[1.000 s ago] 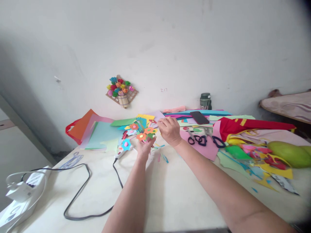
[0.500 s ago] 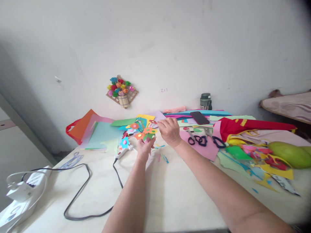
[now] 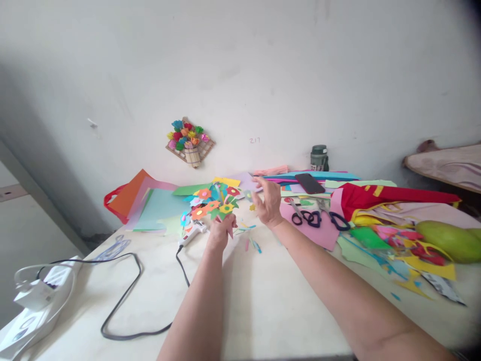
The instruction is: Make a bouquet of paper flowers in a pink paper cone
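My left hand (image 3: 221,231) is closed around the lower end of a bunch of paper flowers (image 3: 212,204), with orange, red, yellow and blue heads and green leaves fanning out above it. A pink paper piece shows below my fingers. To the right of the bunch, my right hand (image 3: 268,201) is raised with its fingers apart and nothing in them. Small pale and yellow flowers (image 3: 252,206) lie just left of it. A white glue gun (image 3: 191,234) rests beside my left hand.
Coloured sheets (image 3: 156,210) lie at the back left. Scissors (image 3: 314,218), a phone (image 3: 309,183), a bottle (image 3: 319,158), paper scraps (image 3: 408,258) and a green fruit (image 3: 447,241) are on the right. A black cord (image 3: 124,296) loops to a power strip (image 3: 37,313).
My right hand has let go of the red flower at the bunch, opened and moved slightly right. My left hand has turned the bunch and shifted it a little left.
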